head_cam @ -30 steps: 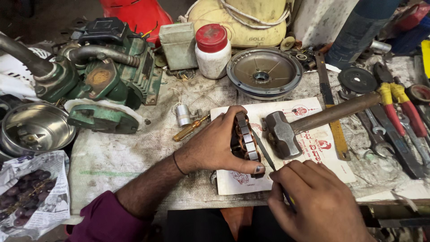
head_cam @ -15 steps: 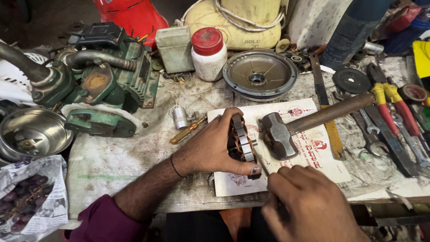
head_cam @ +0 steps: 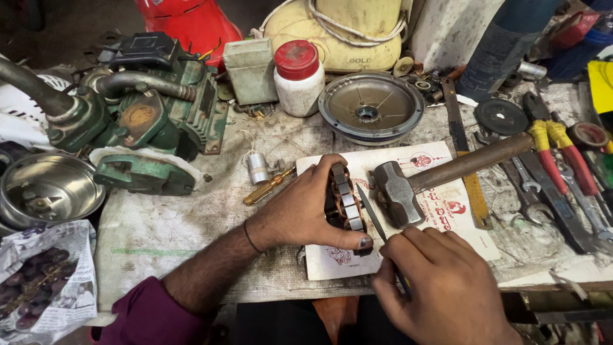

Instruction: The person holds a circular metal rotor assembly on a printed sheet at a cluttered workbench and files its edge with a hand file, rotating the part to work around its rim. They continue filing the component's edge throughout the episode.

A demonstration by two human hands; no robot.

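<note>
Left hand (head_cam: 300,214): my grip clenched around the motor armature (head_cam: 343,199), held on edge on the printed paper sheet (head_cam: 434,214).
Right hand (head_cam: 440,287): my grip pinching a thin metal blade (head_cam: 370,212), its tip against the armature.
Just beside: hammer (head_cam: 440,176), head touching the blade's far side, lying on the sheet.
Right of the tabletop (head_cam: 166,233): pliers (head_cam: 559,150), spanners.
Behind: round motor end cover (head_cam: 371,107), white jar with red lid (head_cam: 298,78), green pump (head_cam: 137,115).
Containers: steel bowl (head_cam: 48,191), small fitting inside; newspaper (head_cam: 45,281) holding dark grapes.
</note>
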